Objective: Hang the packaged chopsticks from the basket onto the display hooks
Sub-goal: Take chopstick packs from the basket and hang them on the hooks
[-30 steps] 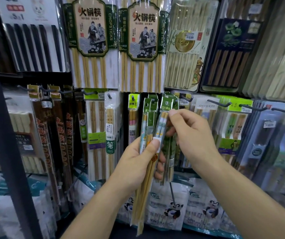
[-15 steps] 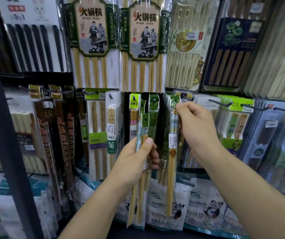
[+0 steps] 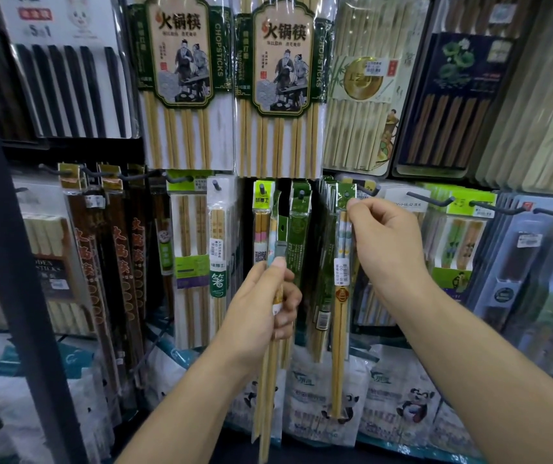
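Note:
My right hand (image 3: pixel 385 242) pinches the green header of a slim chopstick pack (image 3: pixel 341 296), holding its hole at a dark display hook (image 3: pixel 365 189) where several like packs hang. The pack hangs straight down, bamboo tips near the panda bags. My left hand (image 3: pixel 261 306) grips a small bundle of the same green-topped packs (image 3: pixel 270 373) at mid-length, upright, in front of the middle hooks. The basket is out of view.
Hot-pot chopstick packs (image 3: pixel 181 78) hang above. Green-labelled packs (image 3: pixel 216 249) and dark brown packs (image 3: pixel 114 262) fill hooks to the left, boxed sets (image 3: pixel 462 242) to the right. A dark post (image 3: pixel 10 262) stands at left. Panda-print bags (image 3: pixel 409 406) lie below.
My right hand drew one pack away from the left hand's bundle and raised it up and right to the hook. My left hand lowered slightly with the remaining packs.

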`<act>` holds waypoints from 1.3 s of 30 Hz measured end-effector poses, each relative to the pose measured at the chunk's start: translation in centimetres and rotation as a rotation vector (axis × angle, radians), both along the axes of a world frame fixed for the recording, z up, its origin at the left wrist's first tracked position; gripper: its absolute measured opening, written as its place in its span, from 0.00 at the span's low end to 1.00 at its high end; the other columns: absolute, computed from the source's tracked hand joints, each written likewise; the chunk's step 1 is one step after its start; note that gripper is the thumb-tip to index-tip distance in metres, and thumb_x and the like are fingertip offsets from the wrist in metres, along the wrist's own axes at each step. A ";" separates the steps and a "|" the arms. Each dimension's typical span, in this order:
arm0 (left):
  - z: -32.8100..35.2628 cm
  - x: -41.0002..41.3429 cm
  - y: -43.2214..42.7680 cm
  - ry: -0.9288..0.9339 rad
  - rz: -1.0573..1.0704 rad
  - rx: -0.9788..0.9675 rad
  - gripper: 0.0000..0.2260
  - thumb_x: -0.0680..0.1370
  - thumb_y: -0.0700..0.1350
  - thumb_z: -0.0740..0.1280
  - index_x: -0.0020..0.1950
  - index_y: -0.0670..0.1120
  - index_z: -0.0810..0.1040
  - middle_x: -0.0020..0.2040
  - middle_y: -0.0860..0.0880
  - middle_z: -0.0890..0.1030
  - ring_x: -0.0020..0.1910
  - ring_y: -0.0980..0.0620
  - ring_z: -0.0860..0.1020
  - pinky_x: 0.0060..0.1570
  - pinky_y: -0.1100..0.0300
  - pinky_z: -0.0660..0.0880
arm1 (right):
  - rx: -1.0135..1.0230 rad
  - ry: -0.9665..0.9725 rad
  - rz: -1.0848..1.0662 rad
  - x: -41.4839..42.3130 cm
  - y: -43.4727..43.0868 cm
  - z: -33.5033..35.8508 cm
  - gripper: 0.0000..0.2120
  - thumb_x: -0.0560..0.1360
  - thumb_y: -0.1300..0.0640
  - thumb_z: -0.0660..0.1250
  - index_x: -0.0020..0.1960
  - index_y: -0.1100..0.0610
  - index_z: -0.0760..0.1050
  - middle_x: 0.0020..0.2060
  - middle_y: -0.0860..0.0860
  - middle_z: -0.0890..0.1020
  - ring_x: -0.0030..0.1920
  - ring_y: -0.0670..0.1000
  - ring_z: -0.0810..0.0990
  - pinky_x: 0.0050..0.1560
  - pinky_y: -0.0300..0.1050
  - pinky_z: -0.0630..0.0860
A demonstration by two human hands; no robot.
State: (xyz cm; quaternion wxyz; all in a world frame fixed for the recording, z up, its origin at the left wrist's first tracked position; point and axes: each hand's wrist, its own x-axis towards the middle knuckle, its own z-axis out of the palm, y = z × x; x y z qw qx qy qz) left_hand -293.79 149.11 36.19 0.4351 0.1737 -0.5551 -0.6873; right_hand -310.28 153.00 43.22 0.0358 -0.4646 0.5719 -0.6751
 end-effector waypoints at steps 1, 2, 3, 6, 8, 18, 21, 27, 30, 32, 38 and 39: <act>-0.1 0.0 -0.1 0.005 -0.002 -0.003 0.13 0.86 0.54 0.60 0.53 0.44 0.70 0.33 0.49 0.75 0.26 0.55 0.66 0.24 0.63 0.63 | 0.002 0.008 -0.010 0.0 0.0 0.0 0.18 0.82 0.53 0.64 0.40 0.66 0.71 0.23 0.43 0.61 0.25 0.44 0.60 0.28 0.27 0.66; -0.1 0.0 -0.2 0.009 -0.002 -0.009 0.13 0.86 0.54 0.60 0.53 0.44 0.70 0.34 0.48 0.76 0.26 0.55 0.66 0.24 0.63 0.63 | 0.008 0.016 -0.019 0.0 0.0 -0.1 0.18 0.81 0.53 0.64 0.40 0.66 0.71 0.23 0.43 0.62 0.25 0.44 0.60 0.28 0.27 0.66; -0.1 -0.1 -0.2 0.007 0.000 -0.016 0.13 0.85 0.55 0.61 0.54 0.44 0.70 0.34 0.47 0.77 0.26 0.54 0.67 0.24 0.63 0.63 | 0.015 0.019 -0.026 0.0 -0.1 -0.1 0.17 0.81 0.53 0.64 0.39 0.65 0.72 0.22 0.43 0.63 0.25 0.43 0.60 0.28 0.28 0.66; 0.0 -0.1 -0.2 -0.027 0.026 -0.052 0.16 0.79 0.56 0.62 0.53 0.44 0.71 0.37 0.46 0.80 0.28 0.53 0.70 0.25 0.62 0.65 | 0.035 0.035 -0.053 -0.1 -0.2 -0.2 0.18 0.81 0.53 0.65 0.35 0.60 0.72 0.22 0.42 0.66 0.26 0.42 0.64 0.35 0.36 0.71; 0.0 -0.1 -0.1 -0.029 0.039 -0.069 0.15 0.79 0.56 0.63 0.53 0.44 0.76 0.39 0.46 0.82 0.30 0.53 0.73 0.26 0.61 0.68 | 0.051 0.047 -0.072 -0.1 -0.1 -0.4 0.19 0.81 0.51 0.65 0.36 0.61 0.73 0.21 0.42 0.66 0.25 0.42 0.65 0.38 0.42 0.72; 0.5 -0.2 0.8 0.067 0.067 -0.114 0.10 0.77 0.56 0.67 0.45 0.54 0.86 0.36 0.53 0.78 0.31 0.55 0.77 0.25 0.61 0.74 | 0.032 0.130 -0.110 1.4 1.6 -1.9 0.10 0.79 0.48 0.69 0.41 0.50 0.76 0.31 0.43 0.77 0.32 0.39 0.73 0.32 0.31 0.70; 0.6 -0.2 1.0 0.054 0.048 -0.143 0.10 0.77 0.55 0.67 0.46 0.55 0.86 0.36 0.53 0.79 0.32 0.55 0.79 0.26 0.61 0.77 | 0.067 0.127 0.067 2.9 2.1 -1.7 0.10 0.80 0.50 0.69 0.41 0.51 0.80 0.31 0.42 0.79 0.32 0.39 0.75 0.32 0.31 0.72; 0.6 -0.3 1.4 0.043 0.007 -0.157 0.10 0.78 0.54 0.66 0.46 0.56 0.86 0.38 0.51 0.80 0.37 0.53 0.82 0.33 0.58 0.82 | 0.082 0.009 0.303 4.1 2.8 -1.5 0.11 0.82 0.58 0.67 0.42 0.61 0.78 0.27 0.49 0.78 0.24 0.50 0.77 0.25 0.41 0.76; 0.4 -0.4 1.4 0.044 0.003 -0.142 0.09 0.78 0.54 0.66 0.45 0.56 0.86 0.39 0.51 0.81 0.38 0.52 0.83 0.35 0.57 0.82 | 0.079 0.001 0.300 3.9 2.8 -1.6 0.12 0.81 0.59 0.67 0.42 0.64 0.77 0.27 0.47 0.77 0.24 0.43 0.75 0.25 0.34 0.73; 0.2 -0.4 1.4 0.045 0.000 -0.126 0.09 0.78 0.54 0.66 0.46 0.55 0.86 0.39 0.50 0.81 0.39 0.51 0.83 0.37 0.56 0.83 | 0.087 -0.001 0.299 3.8 2.6 -1.8 0.11 0.81 0.58 0.68 0.42 0.62 0.78 0.27 0.47 0.77 0.26 0.43 0.76 0.27 0.35 0.75; -0.1 -0.4 0.9 -0.033 0.034 -0.088 0.11 0.81 0.56 0.64 0.52 0.59 0.87 0.45 0.52 0.86 0.50 0.47 0.86 0.52 0.46 0.84 | 0.015 0.011 0.117 2.4 1.7 -0.8 0.11 0.81 0.54 0.68 0.42 0.56 0.79 0.28 0.44 0.75 0.30 0.41 0.73 0.31 0.30 0.71; -0.2 -0.3 0.8 -0.060 0.068 -0.099 0.11 0.83 0.55 0.63 0.52 0.61 0.86 0.43 0.53 0.85 0.51 0.47 0.85 0.53 0.47 0.84 | 0.008 0.001 0.089 2.0 1.5 -0.4 0.11 0.81 0.53 0.68 0.41 0.56 0.79 0.28 0.45 0.75 0.29 0.42 0.72 0.30 0.30 0.70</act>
